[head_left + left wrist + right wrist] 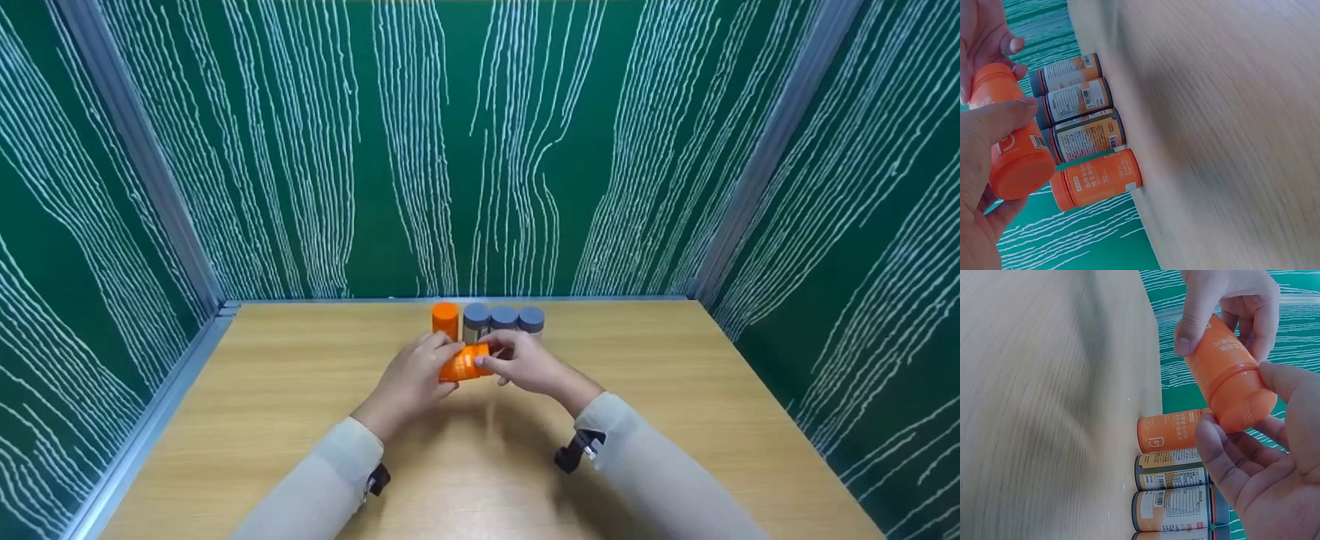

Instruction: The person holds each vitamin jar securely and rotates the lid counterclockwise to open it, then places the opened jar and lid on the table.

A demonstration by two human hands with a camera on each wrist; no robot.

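Note:
An orange bottle (463,364) lies tilted sideways in the air above the table, between both hands. Its body is gripped by my left hand (414,372), thumb across the label side in the left wrist view. At the cap end (1244,402), my right hand (1275,464) pinches with thumb and fingertips at the cap's rim. The cap is on the bottle. Just behind stands a second orange bottle (445,318), upright. Beside it, in a row to the right, are three grey-capped bottles (1081,101) with orange and white labels.
The wooden table (300,420) reaches back to a green wall (465,150) with white wavy lines. Similar side panels rise left and right, with grey metal posts (142,135) at the corners. The standing bottles are near the table's back edge.

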